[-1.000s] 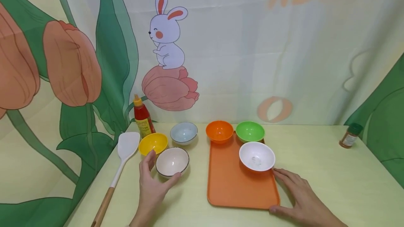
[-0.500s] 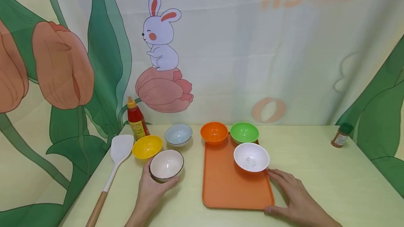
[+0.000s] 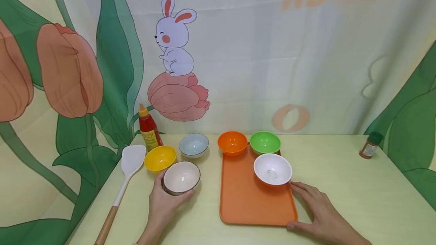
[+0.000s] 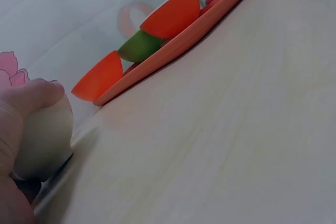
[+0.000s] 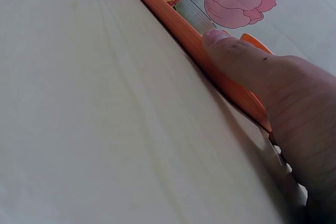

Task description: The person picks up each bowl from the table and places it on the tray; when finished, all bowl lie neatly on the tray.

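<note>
My left hand [image 3: 165, 199] grips a cream bowl [image 3: 182, 177] with a dark rim, thumb at its near side and fingers round the left. In the left wrist view the thumb lies over the wall of the same bowl [image 4: 46, 135]. An orange tray [image 3: 255, 207] lies right of it, bearing a white bowl with orange outside [image 3: 272, 169]. At the tray's right edge rests my right hand [image 3: 316, 209], fingers extended near the white bowl, thumb at the near corner. The right wrist view shows that thumb [image 5: 231, 53] against the tray rim [image 5: 194, 43].
An orange bowl [image 3: 232, 143] and a green bowl [image 3: 265, 143] stand at the tray's far end. Left are a yellow bowl [image 3: 161, 158], a light blue bowl [image 3: 194, 146], a red sauce bottle [image 3: 148, 129] and a white spatula [image 3: 131, 162]. A green-capped jar [image 3: 371, 145] stands far right.
My left hand has closed from a loose spread round the cream bowl into a grip on it. My right hand stays at the tray edge; the head view has shifted slightly.
</note>
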A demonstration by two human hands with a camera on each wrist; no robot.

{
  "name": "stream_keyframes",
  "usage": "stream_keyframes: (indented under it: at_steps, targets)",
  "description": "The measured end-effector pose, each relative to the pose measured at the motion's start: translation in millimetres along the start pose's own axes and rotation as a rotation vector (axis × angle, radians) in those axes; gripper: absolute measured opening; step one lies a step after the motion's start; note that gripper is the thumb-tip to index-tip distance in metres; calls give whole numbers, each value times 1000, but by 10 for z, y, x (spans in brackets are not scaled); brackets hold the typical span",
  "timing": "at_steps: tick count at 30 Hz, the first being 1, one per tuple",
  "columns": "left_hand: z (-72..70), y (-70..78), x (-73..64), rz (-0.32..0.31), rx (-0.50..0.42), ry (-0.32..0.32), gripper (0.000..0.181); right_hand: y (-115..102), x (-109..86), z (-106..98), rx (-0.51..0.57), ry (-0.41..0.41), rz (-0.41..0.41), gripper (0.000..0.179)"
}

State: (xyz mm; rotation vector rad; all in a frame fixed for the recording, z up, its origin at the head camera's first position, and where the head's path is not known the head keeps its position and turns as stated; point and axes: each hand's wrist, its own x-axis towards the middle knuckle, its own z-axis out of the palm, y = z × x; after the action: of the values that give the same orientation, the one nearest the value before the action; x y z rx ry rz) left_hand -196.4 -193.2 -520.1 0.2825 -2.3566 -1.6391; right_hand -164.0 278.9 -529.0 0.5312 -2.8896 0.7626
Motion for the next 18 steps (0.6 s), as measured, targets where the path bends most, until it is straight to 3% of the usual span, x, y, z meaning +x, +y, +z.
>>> stream_keyframes:
  at_steps: [10, 18]
  targets:
    - [120, 93, -53, 75, -57, 12, 119, 19, -32, -14, 3, 7, 3, 115]
    - [393, 290, -116, 120, -88, -36, 119, 17, -32, -2, 12, 16, -10, 115]
